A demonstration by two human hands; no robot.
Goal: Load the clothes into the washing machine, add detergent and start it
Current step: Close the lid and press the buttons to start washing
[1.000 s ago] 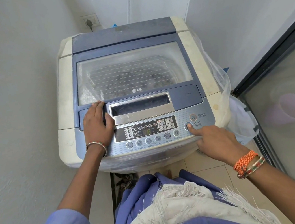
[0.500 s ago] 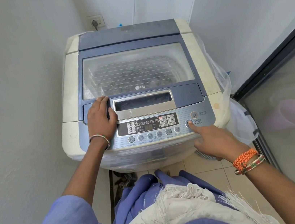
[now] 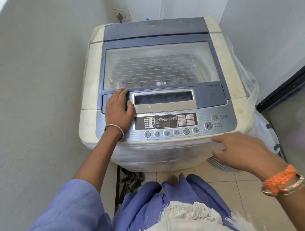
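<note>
Two hands at the washing machine, lid shut, dim laundry showing behind its window. Our left hand lies flat by the lid handle; our right hand, forefinger out and holding nothing, hovers near the start button. Press once, squarely.

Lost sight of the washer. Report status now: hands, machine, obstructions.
Left hand flat on closed lid, open. Right hand off START/PAUSE button, forefinger out, holding nothing. Washing machine shut, laundry inside. Nothing blocking control panel.
</note>
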